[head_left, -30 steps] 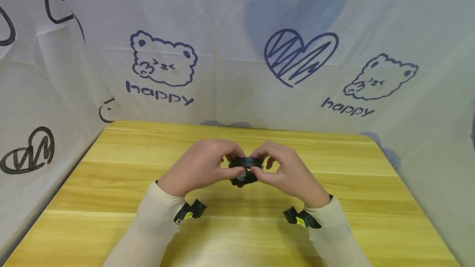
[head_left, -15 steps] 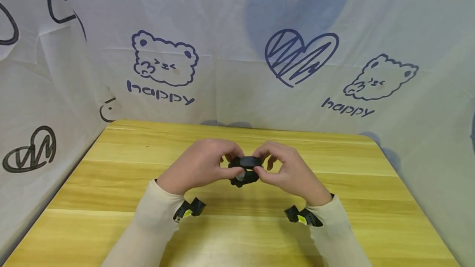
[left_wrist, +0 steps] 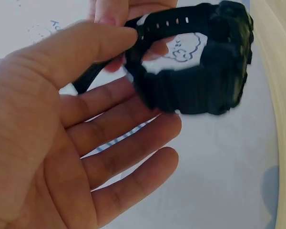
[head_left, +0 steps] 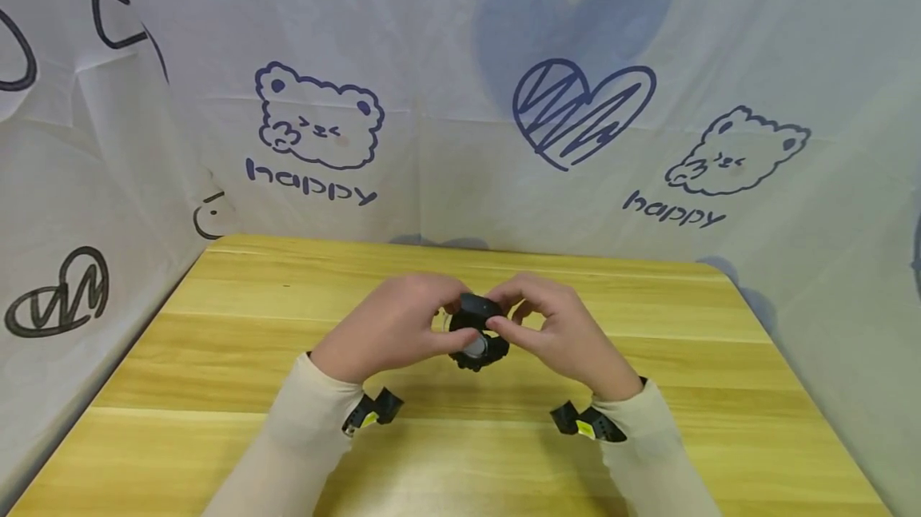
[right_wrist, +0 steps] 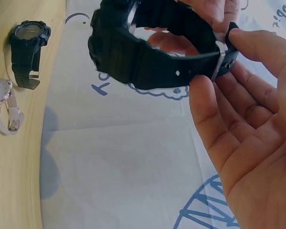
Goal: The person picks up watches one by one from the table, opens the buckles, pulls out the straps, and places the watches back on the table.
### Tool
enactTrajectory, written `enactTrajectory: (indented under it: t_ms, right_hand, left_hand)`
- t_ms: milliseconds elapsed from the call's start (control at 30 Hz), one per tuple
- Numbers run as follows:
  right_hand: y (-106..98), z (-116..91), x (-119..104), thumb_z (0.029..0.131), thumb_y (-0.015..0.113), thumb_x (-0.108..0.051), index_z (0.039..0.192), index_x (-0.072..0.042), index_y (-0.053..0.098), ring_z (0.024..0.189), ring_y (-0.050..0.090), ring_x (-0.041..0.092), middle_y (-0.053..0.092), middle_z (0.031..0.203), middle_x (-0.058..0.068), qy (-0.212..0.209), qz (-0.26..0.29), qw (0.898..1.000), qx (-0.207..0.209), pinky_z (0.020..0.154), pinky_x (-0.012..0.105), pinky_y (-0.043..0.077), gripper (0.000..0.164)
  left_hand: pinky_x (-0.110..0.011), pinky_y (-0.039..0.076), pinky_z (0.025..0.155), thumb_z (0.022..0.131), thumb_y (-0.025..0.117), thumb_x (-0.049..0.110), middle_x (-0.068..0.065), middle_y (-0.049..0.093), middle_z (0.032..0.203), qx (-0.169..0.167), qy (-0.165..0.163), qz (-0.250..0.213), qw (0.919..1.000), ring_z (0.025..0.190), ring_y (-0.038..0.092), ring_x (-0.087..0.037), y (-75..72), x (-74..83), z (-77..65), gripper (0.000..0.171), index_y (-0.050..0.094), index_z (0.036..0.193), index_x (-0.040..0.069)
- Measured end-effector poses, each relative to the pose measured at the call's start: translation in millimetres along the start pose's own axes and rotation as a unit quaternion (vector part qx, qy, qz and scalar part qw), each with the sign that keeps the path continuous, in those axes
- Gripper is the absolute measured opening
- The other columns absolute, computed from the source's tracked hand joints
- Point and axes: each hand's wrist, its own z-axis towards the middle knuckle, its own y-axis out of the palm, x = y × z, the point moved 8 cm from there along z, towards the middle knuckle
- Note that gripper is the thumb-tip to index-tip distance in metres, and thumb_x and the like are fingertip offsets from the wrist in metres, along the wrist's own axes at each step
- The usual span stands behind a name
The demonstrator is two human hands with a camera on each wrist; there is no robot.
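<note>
A black wristwatch (head_left: 478, 309) with its strap looped is held up between both hands at mid table. My left hand (head_left: 396, 325) pinches the strap near its holes, the thumb on top and the other fingers stretched out behind. On the opposite side my right hand (head_left: 550, 325) holds the strap with thumb and fingers. In the right wrist view the wristwatch (right_wrist: 152, 62) shows a pale metal piece across its strap, by my right fingers. Seen from the left wrist, the bulky case of the wristwatch (left_wrist: 229, 57) is turned away from my palm, its dial hidden.
In the right wrist view, another black watch (right_wrist: 26, 57) and a light-strapped watch (right_wrist: 2, 102) lie on the wooden table. White cloth (head_left: 432, 173) with blue drawings hangs behind the table (head_left: 216, 325). Black straps with yellow patches are on both wrists.
The watch has turned and tilted between the hands; a wider black part now faces the head camera. The left hand has shifted slightly, while the right hand stays almost in place.
</note>
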Motion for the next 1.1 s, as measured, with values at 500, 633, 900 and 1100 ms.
enactTrajectory:
  t_ms: [500, 633, 900, 1100]
  right_hand:
    - [-4.1, -0.9, 1.5, 0.098, 0.071, -0.010, 0.116, -0.015, 0.073, 0.098, 0.069, 0.012, 0.071, 0.108, -0.005, 0.026, 0.010, 0.999, 0.025, 0.085, 0.035, 0.059, 0.019]
    - [-2.1, -0.3, 4.6, 0.098, 0.070, -0.009, 0.117, -0.013, 0.072, 0.099, 0.069, 0.014, 0.071, 0.110, -0.002, 0.039, 0.036, 0.998, 0.019, 0.086, 0.035, 0.059, 0.019]
    - [-0.7, -1.4, 5.5, 0.098, 0.074, -0.017, 0.113, -0.019, 0.074, 0.091, 0.068, 0.010, 0.070, 0.105, -0.008, 0.039, 0.004, 0.999, 0.007, 0.084, 0.035, 0.058, 0.016]
    - [-7.9, -4.3, 6.6, 0.097, 0.071, -0.012, 0.110, -0.019, 0.075, 0.087, 0.069, 0.010, 0.072, 0.102, -0.009, 0.039, 0.002, 0.999, 0.024, 0.080, 0.034, 0.058, 0.016]
  left_hand:
    - [-0.027, 0.049, 0.064, 0.089, 0.081, 0.041, 0.015, 0.068, 0.081, 0.003, -0.056, -0.050, 0.9972, 0.070, 0.060, -0.003, 7.8, -3.9, 3.0, 0.023, 0.071, 0.091, 0.021]
    - [-0.028, 0.049, 0.062, 0.090, 0.081, 0.040, 0.015, 0.068, 0.080, -0.004, -0.074, -0.080, 0.9941, 0.068, 0.060, -0.003, 9.1, -6.2, 3.0, 0.021, 0.073, 0.091, 0.021]
    - [-0.027, 0.046, 0.058, 0.092, 0.080, 0.037, 0.015, 0.066, 0.076, 0.018, -0.069, -0.070, 0.9950, 0.063, 0.056, -0.005, 4.9, -2.5, 1.3, 0.016, 0.074, 0.089, 0.023]
    - [-0.026, 0.049, 0.060, 0.092, 0.080, 0.036, 0.015, 0.070, 0.084, 0.035, -0.056, -0.072, 0.9953, 0.069, 0.059, -0.002, -0.2, 0.6, 0.8, 0.014, 0.076, 0.095, 0.023]
